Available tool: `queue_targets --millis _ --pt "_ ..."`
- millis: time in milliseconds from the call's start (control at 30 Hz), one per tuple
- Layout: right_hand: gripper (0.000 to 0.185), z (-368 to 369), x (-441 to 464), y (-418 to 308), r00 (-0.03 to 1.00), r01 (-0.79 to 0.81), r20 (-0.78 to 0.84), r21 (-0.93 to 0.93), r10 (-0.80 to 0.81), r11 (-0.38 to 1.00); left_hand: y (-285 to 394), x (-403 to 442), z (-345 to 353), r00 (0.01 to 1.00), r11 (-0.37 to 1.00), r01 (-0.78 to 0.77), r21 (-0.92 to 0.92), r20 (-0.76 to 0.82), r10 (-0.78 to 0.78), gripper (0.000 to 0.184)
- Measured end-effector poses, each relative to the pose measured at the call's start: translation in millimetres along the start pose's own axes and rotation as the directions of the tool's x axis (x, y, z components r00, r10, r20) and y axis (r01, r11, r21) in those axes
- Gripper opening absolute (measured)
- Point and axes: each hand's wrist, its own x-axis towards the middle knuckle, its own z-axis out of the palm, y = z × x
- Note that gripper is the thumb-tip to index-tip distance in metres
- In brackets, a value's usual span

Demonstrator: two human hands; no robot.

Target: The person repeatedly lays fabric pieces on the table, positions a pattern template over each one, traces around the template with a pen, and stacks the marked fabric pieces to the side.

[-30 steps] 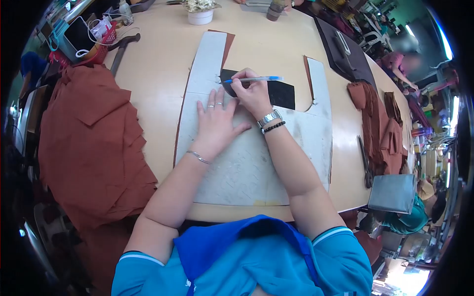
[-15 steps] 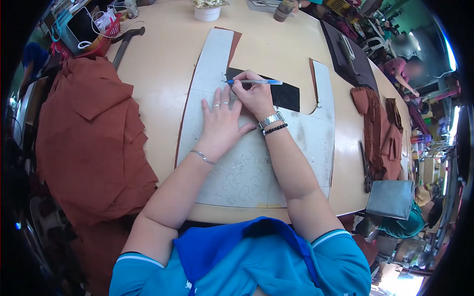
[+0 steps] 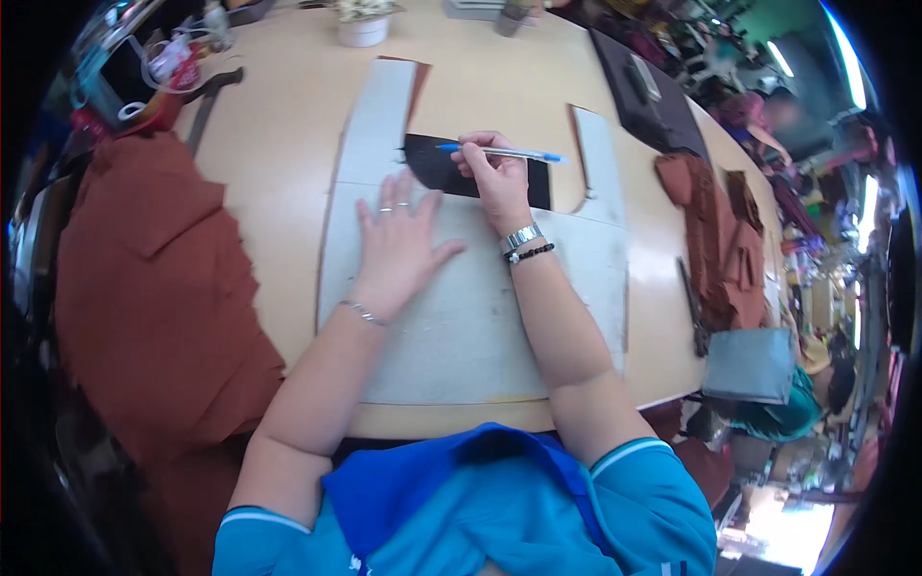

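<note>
A large pale grey pattern template [image 3: 461, 336] lies on the table, with two arms reaching away from me and a gap between them. Brown material [image 3: 420, 88] peeks out under its edges. In the gap sits a flat black piece [image 3: 435, 165]. My left hand [image 3: 403, 245] rests flat on the template with fingers spread, fingertips near the left corner of the gap. Pinched in my right hand [image 3: 499, 182] is a blue-capped ballpoint pen [image 3: 523, 154], held roughly level over the black piece. Its tip points left and appears raised off the surface.
A tall stack of brown sheets [image 3: 154, 288] covers the left table edge. A hammer [image 3: 206, 106] and a red basket stand beyond it. On the right are brown strips [image 3: 701, 230], scissors [image 3: 693, 307] and a dark folder [image 3: 653, 96]. A white flowerpot [image 3: 363, 31] stands at the back.
My right hand has lifted the pen from the gap's left edge and drawn it to the right. My left hand stays spread on the template. The whole view has shifted slightly.
</note>
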Motion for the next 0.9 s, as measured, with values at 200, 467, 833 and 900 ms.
queue_targets --millis 200,467,833,900 --pt "0.009 -140 -22 -9 0.962 0.025 -0.259 -0.241 -0.089 0.97 1 0 0 1.0 1.0 -0.021 0.023 0.006 0.021 0.07" --pt "0.008 -205 -36 11 0.929 0.032 -0.32 -0.434 -0.187 0.901 2 0 0 0.999 0.998 -0.027 0.056 0.018 0.026 0.069" --pt "0.01 -198 -38 2 0.936 -0.03 -0.308 -0.557 -0.173 0.83 0 -1 3 0.999 0.998 -0.036 0.049 0.003 0.036 0.07" --pt "0.01 -198 -37 2 0.938 -0.023 -0.299 -0.562 -0.177 0.827 1 0 0 0.999 0.999 -0.028 0.046 0.02 0.027 0.07"
